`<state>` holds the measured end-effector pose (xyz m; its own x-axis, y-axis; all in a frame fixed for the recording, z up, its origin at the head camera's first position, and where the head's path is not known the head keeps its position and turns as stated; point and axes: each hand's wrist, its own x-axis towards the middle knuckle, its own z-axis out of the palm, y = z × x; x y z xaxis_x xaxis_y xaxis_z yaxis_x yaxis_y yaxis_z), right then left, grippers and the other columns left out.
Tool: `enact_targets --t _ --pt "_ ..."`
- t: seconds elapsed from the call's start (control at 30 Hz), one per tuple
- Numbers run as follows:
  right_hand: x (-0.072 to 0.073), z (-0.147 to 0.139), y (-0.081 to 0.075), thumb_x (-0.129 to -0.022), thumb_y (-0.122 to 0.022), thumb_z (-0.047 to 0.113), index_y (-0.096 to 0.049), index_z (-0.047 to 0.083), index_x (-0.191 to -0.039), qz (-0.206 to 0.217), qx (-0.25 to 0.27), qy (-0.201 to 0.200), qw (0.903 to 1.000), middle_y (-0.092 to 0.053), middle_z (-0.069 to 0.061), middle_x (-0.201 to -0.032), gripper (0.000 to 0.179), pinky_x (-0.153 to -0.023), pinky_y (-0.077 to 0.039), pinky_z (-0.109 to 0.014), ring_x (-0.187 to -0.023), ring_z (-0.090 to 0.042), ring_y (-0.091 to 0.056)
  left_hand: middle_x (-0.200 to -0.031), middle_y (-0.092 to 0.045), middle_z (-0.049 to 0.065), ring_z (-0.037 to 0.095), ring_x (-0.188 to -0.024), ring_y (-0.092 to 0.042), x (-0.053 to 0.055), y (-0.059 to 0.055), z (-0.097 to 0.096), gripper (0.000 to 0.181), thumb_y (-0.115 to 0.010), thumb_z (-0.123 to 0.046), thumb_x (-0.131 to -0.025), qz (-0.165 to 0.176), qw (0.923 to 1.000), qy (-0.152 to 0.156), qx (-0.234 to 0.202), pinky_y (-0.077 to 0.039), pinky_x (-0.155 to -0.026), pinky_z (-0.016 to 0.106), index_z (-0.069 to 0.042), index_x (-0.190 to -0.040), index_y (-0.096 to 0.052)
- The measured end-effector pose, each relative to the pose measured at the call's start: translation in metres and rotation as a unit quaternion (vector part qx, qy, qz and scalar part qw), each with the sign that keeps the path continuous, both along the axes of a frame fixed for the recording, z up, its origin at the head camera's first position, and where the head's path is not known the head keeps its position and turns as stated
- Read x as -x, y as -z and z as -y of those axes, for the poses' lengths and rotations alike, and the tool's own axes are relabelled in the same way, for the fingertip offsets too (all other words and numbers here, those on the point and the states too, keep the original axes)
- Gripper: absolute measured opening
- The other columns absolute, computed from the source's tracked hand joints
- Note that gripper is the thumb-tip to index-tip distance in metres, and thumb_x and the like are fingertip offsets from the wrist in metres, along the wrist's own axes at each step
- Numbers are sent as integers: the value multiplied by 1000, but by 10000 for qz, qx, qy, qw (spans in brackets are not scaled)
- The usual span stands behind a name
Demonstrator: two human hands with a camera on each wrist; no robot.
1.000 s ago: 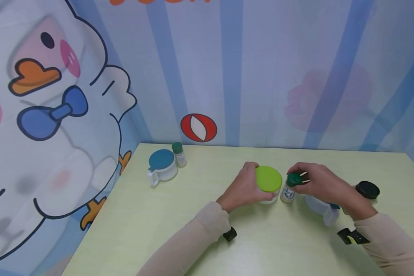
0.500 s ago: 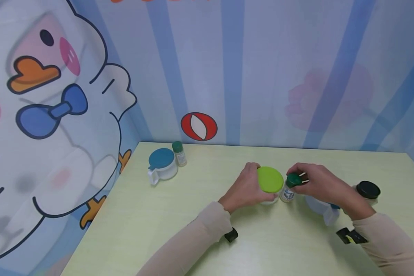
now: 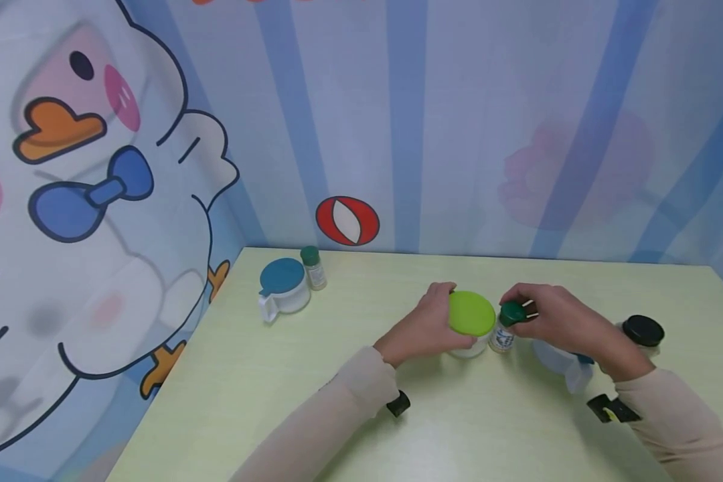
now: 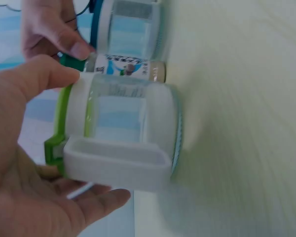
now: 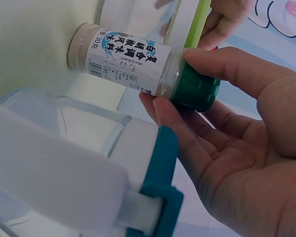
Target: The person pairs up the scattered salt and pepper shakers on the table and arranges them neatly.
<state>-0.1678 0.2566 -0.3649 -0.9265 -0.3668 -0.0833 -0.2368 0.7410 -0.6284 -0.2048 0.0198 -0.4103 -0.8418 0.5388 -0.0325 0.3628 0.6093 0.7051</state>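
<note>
Left grip (image 3: 420, 327) clasps the lime-lidded jar (image 3: 472, 314); right grip (image 3: 553, 313) pinches the green-capped bottle (image 5: 138, 66) just beside it.

On the table (image 3: 464, 428), left to right: pot (image 3: 286, 286), bottle (image 3: 314, 269), second pot (image 3: 471, 314), second bottle (image 3: 503, 337), third pot (image 3: 553, 359), jar (image 3: 643, 332).

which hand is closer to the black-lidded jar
Right hand: it pinches a green-capped bottle left of the black-lidded jar. The left hand is farther left, holding a lime-lidded container.
</note>
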Motion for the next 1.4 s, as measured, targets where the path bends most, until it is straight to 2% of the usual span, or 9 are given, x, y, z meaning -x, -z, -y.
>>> enact_targets --t 0.1,0.2,0.37,0.53,0.8,1.2,1.4 --pt "0 0 -2 -91 -74 10 -60 -2 -126 2 -6 -49 10000 -67 -16 -116 40 -78 -60 -37 -106 -33 -68 -140 -47 3 12 -110 -52 6 -5 5 87 -79 -29 -85 72 9994 335 -15 -51 -93 29 -7 -154 -32" --pt "0 0 -3 -91 -74 9 -60 -1 -126 21 10 -36 10000 -67 -15 -116 40 -78 -60 -37 -106 -32 -68 -143 -47 5 13 -113 -53 9 -8 8 83 -79 -27 -86 2 9986 529 34 -50 -95 30 -7 -154 -35" --pt "1 -1 -2 -91 -73 9 -60 -2 -127 52 41 -59 10000 -67 -14 -116 40 -79 -60 -37 -106 -32 -68 -137 -48 4 13 -110 -52 9 -8 8 81 -79 -36 -85 -157 9987 447 204 -51 -94 29 -9 -151 -40" --pt "1 -2 -1 -91 -74 10 -60 -2 -128 78 25 -39 10000 -67 -14 -117 41 -80 -60 -39 -106 -32 -68 -129 -48 2 12 -107 -51 10 -6 8 79 -81 -43 -84 -174 9992 334 120 -52 -91 28 -12 -148 -46" --pt "1 -4 -1 -91 -73 9 -59 -1 -129 58 72 -76 9999 -67 -15 -118 41 -81 -60 -38 -107 -32 -68 -144 -49 1 12 -116 -51 14 1 10 80 -78 -31 -87 -11 9966 775 -289 -49 -100 30 -12 -154 -39" --pt "1 -4 -1 -91 -73 8 -58 -1 -132 113 41 -123 9999 -66 -16 -120 44 -82 -60 -39 -109 -34 -67 -135 -50 0 11 -112 -51 10 3 12 79 -83 -34 -83 102 9981 415 -441 -49 -98 30 -12 -148 -44" --pt "0 -3 -2 -91 -73 7 -58 -1 -131 71 53 -87 9999 -65 -17 -121 43 -82 -60 -40 -110 -35 -67 -129 -53 -4 9 -107 -54 8 6 9 80 -85 -36 -81 419 9969 158 -648 -51 -94 29 -13 -145 -42"
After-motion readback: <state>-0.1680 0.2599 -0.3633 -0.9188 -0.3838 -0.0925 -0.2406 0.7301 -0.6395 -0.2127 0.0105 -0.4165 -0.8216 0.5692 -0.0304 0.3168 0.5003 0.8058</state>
